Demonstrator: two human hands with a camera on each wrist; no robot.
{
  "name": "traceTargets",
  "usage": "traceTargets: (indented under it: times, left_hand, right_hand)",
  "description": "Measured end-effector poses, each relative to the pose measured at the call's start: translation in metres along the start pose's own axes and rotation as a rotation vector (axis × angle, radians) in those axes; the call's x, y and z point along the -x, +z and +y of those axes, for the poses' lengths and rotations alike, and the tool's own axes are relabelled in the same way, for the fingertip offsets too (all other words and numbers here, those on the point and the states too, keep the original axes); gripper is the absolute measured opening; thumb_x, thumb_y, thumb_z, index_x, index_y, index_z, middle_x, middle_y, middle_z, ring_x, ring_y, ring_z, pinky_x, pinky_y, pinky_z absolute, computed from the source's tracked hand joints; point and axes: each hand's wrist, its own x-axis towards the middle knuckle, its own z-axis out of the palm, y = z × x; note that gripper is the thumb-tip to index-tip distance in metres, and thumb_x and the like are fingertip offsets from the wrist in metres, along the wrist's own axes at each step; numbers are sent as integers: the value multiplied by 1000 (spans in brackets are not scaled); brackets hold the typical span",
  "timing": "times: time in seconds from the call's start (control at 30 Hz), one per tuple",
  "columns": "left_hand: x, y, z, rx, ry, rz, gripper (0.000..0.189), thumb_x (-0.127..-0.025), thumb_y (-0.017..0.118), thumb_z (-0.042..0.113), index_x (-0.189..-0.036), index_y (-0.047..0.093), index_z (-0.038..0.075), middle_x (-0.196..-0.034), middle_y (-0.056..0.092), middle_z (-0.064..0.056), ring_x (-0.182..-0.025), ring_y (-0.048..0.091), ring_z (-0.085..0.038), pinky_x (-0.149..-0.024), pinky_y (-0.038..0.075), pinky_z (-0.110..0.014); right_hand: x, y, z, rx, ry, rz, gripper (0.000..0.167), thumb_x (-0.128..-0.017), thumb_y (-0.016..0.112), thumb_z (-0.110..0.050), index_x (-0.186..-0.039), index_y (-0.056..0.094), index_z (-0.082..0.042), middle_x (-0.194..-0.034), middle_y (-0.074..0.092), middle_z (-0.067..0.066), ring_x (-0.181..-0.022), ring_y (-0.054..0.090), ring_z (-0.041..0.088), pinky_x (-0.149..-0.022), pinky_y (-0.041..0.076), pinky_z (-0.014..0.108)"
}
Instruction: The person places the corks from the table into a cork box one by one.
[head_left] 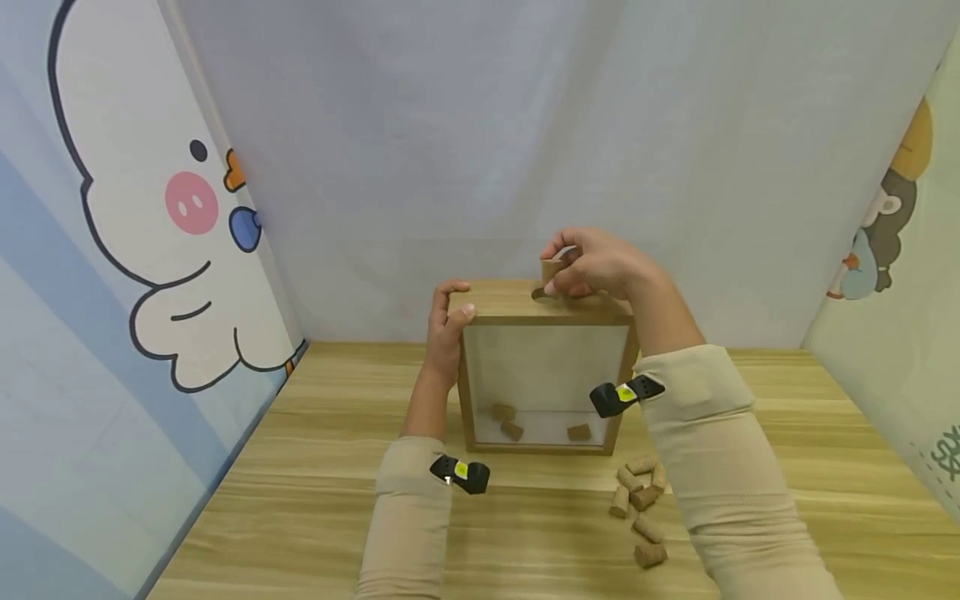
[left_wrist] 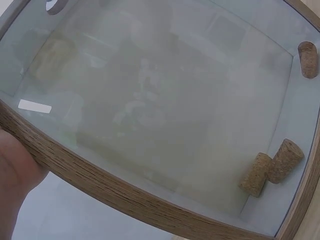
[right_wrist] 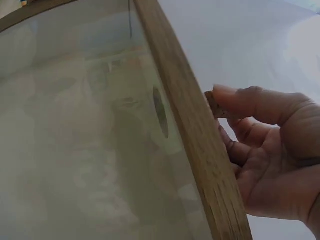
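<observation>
A wood-framed box with a clear front [head_left: 547,367] stands upright on the table. My left hand [head_left: 447,333] grips its upper left corner, thumb at the front edge and fingers over the top. Above a dark round hole [head_left: 538,294] in the top, my right hand [head_left: 600,265] pinches a cork [head_left: 551,269] between thumb and fingers. In the right wrist view the same cork [right_wrist: 214,104] shows at the thumb tip, partly hidden by the frame. Inside the box, two corks [left_wrist: 285,160] touch each other and a third cork [left_wrist: 308,60] lies apart.
Several loose corks [head_left: 642,492] lie on the wooden table [head_left: 300,500], in front of the box's right side, near my right sleeve. A pale curtain [head_left: 480,150] hangs behind the box. Cartoon-printed panels [head_left: 135,250] flank the table.
</observation>
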Motion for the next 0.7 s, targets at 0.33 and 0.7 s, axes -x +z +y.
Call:
traceTargets:
  times: [0.33, 0.7]
  left_hand:
    - [-2, -1, 0, 22, -8, -4, 42, -80, 49, 29, -117, 42, 9, -143, 22, -7, -102, 32, -23, -82, 30, -40]
    - [0, 1, 0, 38, -18, -11, 47, -81, 49, 26, -120, 38, 3, -143, 22, -8, -93, 37, -19, -80, 32, -41]
  right_hand:
    - [-11, -4, -13, 5, 141, -78, 35, -79, 58, 12, -109, 43, 1, -80, 45, 11, -51, 38, 16, -50, 36, 26]
    - [19, 3, -2, 61, -33, -27, 32, -83, 62, 4, -112, 48, 2, -103, 58, 19, -83, 59, 22, -65, 47, 30]
